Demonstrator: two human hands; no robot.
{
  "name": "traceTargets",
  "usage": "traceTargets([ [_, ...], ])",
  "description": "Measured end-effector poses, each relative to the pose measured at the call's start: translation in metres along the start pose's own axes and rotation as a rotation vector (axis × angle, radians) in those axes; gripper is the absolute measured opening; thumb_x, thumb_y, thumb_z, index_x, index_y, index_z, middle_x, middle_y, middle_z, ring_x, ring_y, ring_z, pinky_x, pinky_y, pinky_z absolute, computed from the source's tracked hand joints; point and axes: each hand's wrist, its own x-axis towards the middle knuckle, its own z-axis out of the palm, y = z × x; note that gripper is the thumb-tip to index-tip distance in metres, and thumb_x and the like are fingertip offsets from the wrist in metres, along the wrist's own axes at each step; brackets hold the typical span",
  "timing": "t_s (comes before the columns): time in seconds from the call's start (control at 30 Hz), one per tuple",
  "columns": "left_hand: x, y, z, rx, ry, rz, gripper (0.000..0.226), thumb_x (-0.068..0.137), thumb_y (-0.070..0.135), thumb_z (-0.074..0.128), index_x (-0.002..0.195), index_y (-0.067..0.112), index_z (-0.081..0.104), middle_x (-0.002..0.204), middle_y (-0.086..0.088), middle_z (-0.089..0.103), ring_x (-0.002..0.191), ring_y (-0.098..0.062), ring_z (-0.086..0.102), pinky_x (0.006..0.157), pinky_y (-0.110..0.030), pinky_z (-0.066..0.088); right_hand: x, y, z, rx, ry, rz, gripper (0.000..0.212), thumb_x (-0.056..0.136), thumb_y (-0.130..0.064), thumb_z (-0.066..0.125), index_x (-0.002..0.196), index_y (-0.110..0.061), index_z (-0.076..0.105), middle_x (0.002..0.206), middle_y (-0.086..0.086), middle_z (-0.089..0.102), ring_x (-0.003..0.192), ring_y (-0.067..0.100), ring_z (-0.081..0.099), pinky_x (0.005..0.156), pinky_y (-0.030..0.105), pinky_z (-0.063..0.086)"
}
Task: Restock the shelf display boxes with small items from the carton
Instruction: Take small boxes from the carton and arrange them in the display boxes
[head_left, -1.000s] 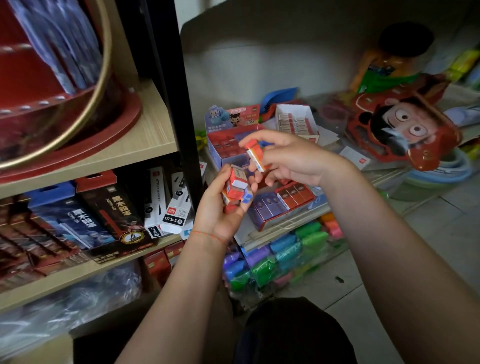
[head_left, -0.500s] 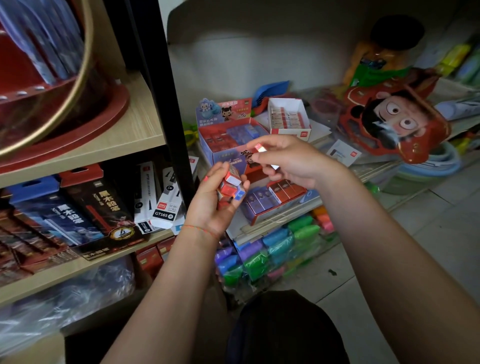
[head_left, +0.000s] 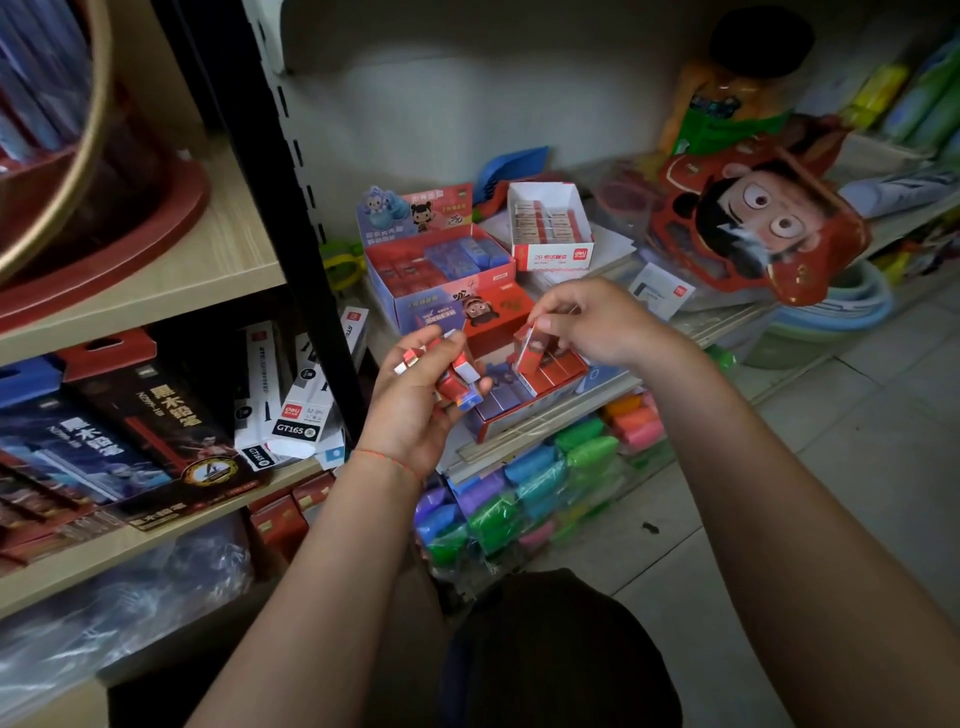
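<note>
— Holding what, the left hand (head_left: 415, 400)?
— Several small erasers (head_left: 460, 382), just beside the red display box (head_left: 524, 400).
— The right hand (head_left: 587, 319)?
— Pinching one red eraser (head_left: 530, 348) upright into that box.

The left hand (head_left: 415, 410) covers most of the small red boxes (head_left: 457, 382) in its grip, count unclear; the right hand (head_left: 597, 322) hides the top of one red box (head_left: 530, 353); print on the display box (head_left: 441, 291) is too small to read; the red basin (head_left: 93, 244) is cut by the left edge.
</note>
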Motion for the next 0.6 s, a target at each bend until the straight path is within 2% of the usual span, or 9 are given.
traceTargets([
  [0.1,0.0,-0.001,0.004,0.009,-0.01,0.002,0.034,0.087,0.014,0.07,0.116,0.014,0.055,0.085,-0.006,0.066,0.072,-0.019,0.067,0.071,-0.036,0.058,0.003,0.0,-0.014,-0.112,-0.019,0.029,0.013,0.097,-0.013,0.057,0.092,-0.017,0.069,0.081,-0.003,0.065,0.064,0.008,0.054,0.058,0.02,0.042],
  [0.2,0.0,-0.001,0.009,0.011,-0.002,-0.001,0.032,0.087,0.014,0.07,0.115,0.016,0.054,0.086,-0.006,0.067,0.072,-0.022,0.067,0.07,-0.035,0.059,0.013,-0.001,-0.013,-0.193,-0.024,0.046,0.02,0.096,-0.012,0.059,0.083,-0.022,0.07,0.076,-0.008,0.061,0.068,0.006,0.053,0.061,0.021,0.041],
  [0.3,-0.001,0.0,0.011,-0.003,0.012,-0.014,0.032,0.087,0.014,0.07,0.116,0.016,0.054,0.092,-0.009,0.066,0.076,-0.027,0.066,0.062,-0.031,0.058,0.017,0.0,0.0,-0.239,-0.03,0.039,0.013,0.094,-0.018,0.062,0.085,-0.02,0.07,0.089,-0.001,0.064,0.078,0.014,0.059,0.07,0.027,0.047],
  [0.37,0.0,0.0,0.009,-0.016,0.02,-0.018,0.03,0.087,0.014,0.07,0.114,0.016,0.055,0.096,-0.01,0.065,0.078,-0.026,0.066,0.063,-0.031,0.058,0.014,0.002,0.006,-0.31,-0.028,-0.005,0.007,0.09,-0.021,0.067,0.092,-0.015,0.069,0.096,0.001,0.062,0.086,0.017,0.06,0.075,0.03,0.05],
  [0.43,0.0,0.0,0.007,-0.022,0.017,-0.021,0.029,0.088,0.013,0.069,0.113,0.016,0.055,0.097,-0.011,0.064,0.08,-0.026,0.065,0.064,-0.033,0.059,0.011,0.004,0.008,-0.385,0.003,-0.043,0.011,0.086,-0.013,0.069,0.096,-0.012,0.068,0.103,0.004,0.061,0.092,0.02,0.061,0.079,0.033,0.053],
  [0.53,0.0,-0.002,0.007,-0.024,0.007,-0.025,0.031,0.088,0.013,0.069,0.114,0.015,0.054,0.093,-0.01,0.064,0.079,-0.025,0.065,0.065,-0.033,0.059,0.008,0.003,0.007,-0.344,0.095,-0.057,0.015,0.085,-0.007,0.065,0.099,-0.013,0.066,0.102,0.003,0.063,0.091,0.018,0.061,0.073,0.029,0.051],
  [0.6,0.002,-0.002,0.006,-0.018,0.003,-0.026,0.032,0.088,0.013,0.069,0.116,0.013,0.054,0.089,-0.009,0.065,0.078,-0.025,0.066,0.066,-0.034,0.059,0.009,-0.001,0.005,-0.163,0.187,-0.069,0.014,0.086,-0.009,0.065,0.097,-0.017,0.065,0.087,-0.006,0.059,0.077,0.011,0.059,0.062,0.022,0.045],
])
